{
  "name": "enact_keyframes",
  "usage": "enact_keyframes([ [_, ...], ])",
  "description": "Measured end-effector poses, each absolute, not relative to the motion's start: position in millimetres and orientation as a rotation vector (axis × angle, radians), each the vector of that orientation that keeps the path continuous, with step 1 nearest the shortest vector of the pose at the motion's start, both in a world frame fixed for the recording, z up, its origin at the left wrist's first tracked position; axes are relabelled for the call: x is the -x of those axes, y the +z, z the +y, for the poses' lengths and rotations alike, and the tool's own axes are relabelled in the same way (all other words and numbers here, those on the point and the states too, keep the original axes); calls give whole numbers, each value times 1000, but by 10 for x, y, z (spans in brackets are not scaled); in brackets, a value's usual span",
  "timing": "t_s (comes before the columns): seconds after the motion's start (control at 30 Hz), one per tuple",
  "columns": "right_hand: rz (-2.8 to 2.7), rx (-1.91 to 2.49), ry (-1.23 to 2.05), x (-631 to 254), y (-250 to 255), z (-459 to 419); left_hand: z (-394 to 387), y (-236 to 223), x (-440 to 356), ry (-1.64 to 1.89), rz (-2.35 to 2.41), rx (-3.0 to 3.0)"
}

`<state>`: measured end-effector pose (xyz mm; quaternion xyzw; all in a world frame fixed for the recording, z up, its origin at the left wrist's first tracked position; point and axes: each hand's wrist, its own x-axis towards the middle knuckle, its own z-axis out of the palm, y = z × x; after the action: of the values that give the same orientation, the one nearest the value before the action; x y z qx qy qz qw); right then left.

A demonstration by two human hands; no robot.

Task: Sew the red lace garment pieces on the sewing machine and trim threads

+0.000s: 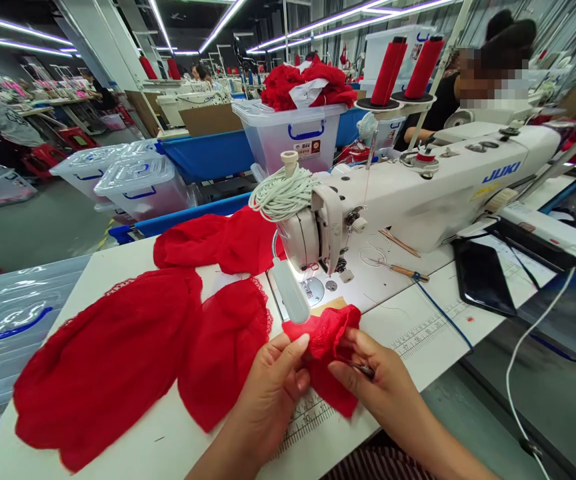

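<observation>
Between my two hands, in front of the sewing machine (328,233), is a piece of red lace-edged fabric (325,337). My left hand (273,383) pinches its left side between thumb and fingers. At the fabric's right edge, my right hand (373,373) is closed, with the cloth at its fingertips. A small dark metal tool (363,369), mostly hidden, sits in the right palm; its kind is unclear. Part of the fabric hangs down over the ruler markings (313,410). Larger red fabric pieces (113,360) with lace edging lie on the table to the left.
Behind the machine stands a clear plastic bin (288,137) heaped with red fabric. Red thread cones (389,70) rise on a stand. A wooden-handled tool (408,272), a phone (483,277) and a white cable (513,360) are on the right. A co-worker (448,100) sits beyond.
</observation>
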<state>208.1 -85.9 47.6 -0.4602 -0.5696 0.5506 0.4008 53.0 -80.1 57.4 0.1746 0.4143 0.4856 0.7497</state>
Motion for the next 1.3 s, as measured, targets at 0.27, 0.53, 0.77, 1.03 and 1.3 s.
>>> enact_keyframes([
  [0.27,-1256,850,1839,-2096,590,-630,-903,572,-568,762,799,-418],
  [0.53,-1205,1006,1579,-1991,498,-741,-913,604,-722,1179,1022,-295],
  [0.77,-1102,1130,1384,-1820,448,-755,-873,649,-723,1213,888,-266],
  [1.03,-1032,1088,1455,-1815,419,-724,-729,661,-605,1354,1060,-1],
  [1.3,-929,1109,1413,-1784,404,-718,-742,639,-643,1370,1073,65],
])
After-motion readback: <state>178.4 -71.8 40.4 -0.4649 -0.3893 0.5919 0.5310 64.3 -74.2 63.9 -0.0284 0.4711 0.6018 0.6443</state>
